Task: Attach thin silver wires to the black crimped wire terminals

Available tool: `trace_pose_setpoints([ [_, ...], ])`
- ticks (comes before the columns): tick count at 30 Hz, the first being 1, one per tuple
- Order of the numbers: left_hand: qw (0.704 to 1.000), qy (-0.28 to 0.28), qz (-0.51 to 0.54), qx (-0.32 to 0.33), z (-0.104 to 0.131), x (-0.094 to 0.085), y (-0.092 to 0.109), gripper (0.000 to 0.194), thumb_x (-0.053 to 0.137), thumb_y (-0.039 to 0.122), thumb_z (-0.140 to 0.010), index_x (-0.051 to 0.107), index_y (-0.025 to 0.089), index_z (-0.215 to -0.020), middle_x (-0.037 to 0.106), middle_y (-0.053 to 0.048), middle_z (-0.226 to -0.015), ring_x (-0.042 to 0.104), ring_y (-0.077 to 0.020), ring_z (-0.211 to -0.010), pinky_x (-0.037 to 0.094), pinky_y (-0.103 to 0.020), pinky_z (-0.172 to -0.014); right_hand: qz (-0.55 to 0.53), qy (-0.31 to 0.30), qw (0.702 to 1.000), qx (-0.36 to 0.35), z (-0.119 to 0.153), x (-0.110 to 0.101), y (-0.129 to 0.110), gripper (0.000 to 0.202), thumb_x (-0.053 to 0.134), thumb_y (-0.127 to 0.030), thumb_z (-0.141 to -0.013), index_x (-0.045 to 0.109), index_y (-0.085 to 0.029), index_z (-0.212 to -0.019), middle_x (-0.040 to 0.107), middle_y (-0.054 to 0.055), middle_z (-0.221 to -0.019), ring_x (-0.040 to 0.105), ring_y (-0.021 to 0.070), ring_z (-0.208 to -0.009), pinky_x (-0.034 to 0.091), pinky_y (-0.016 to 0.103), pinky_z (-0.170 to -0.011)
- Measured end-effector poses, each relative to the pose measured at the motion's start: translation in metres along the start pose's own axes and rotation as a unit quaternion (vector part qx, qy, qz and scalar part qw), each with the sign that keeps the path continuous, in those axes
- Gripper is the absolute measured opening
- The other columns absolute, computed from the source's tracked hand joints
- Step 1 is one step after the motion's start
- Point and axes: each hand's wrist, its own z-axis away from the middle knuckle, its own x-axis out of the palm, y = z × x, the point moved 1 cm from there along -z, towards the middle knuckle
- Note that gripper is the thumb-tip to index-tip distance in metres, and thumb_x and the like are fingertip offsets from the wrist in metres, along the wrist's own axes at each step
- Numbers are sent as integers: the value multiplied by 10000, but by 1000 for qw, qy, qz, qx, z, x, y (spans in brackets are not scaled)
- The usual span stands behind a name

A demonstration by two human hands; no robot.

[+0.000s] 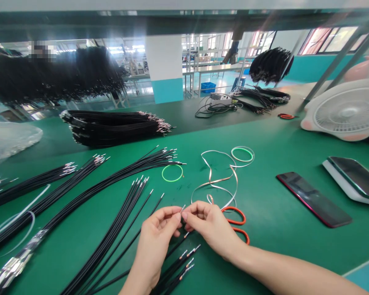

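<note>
Left hand pinches a thin wire by its pale tip above the green tabletop; right hand, fingertips together, meets it, any hold hidden. Orange-handled scissors lie beside the right hand.

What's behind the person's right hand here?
Two orange loop handles poke out beyond the right hand, with a thin curled strip farther off. Whatever the handles join is covered by the hand.

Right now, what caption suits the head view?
Left hand and right hand meet at a silvery wire tip beside orange scissor handles.
</note>
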Motion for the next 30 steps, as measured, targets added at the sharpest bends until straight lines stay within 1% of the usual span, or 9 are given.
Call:
trace_pose_setpoints([
  [5, 1000, 16, -7, 7, -2, 2, -1, 293, 754, 385, -721, 712, 131, -860, 690, -16, -704, 579, -102, -623, 483, -190, -556, 9, -2, 1000, -8, 0, 0, 1, 338, 710, -492, -728, 656, -159, -750, 640, -7, -638, 565, 118, -590, 450, 247, -594],
  [12, 999, 23, -24, 24, -5, 2, -5, 275, 727, 398, -752, 697, 137, -832, 652, 7, -659, 548, -84, -584, 467, -179, -554, 19, -15, 1000, -8, -4, -2, 5, 330, 696, -475, -747, 657, -150, -788, 653, 6, -667, 578, 125, -610, 466, 258, -614],
  [15, 999, 19, -27, 35, -4, 1, -3, 280, 714, 399, -764, 690, 145, -879, 670, -6, -725, 577, -96, -636, 489, -193, -596, 25, -14, 1000, -11, -7, -4, 6, 314, 694, -463, -756, 645, -153, -768, 639, 0, -653, 572, 125, -605, 459, 257, -607],
  [19, 998, 10, -38, 49, -4, 0, -1, 299, 730, 376, -750, 675, 163, -952, 678, -11, -796, 609, -117, -707, 514, -222, -672, 33, -17, 999, -25, -7, -4, 5, 247, 684, -398, -775, 623, -159, -764, 614, -14, -631, 550, 119, -592, 439, 254, -601],
  [24, 996, 21, -68, 55, -8, -3, -6, 236, 700, 382, -776, 682, 160, -855, 679, -25, -838, 620, -129, -744, 516, -241, -728, 51, -14, 997, -48, -4, -1, 2, 177, 669, -323, -788, 606, -163, -744, 587, -27, -633, 517, 113, -605, 409, 245, -601],
  [27, 995, 28, -74, 53, -9, -3, -8, 237, 681, 393, -790, 672, 162, -841, 670, -16, -808, 598, -118, -696, 509, -233, -680, 62, -6, 996, -67, -2, 0, 3, 182, 660, -313, -799, 592, -166, -716, 572, -32, -646, 491, 108, -620, 392, 236, -598],
  [30, 996, 27, -70, 48, -7, -1, -7, 253, 668, 410, -797, 661, 160, -836, 657, -4, -742, 570, -108, -641, 490, -216, -610, 85, -3, 994, -72, -2, 0, 3, 189, 646, -317, -814, 586, -170, -712, 553, -38, -636, 477, 109, -612, 378, 236, -585],
])
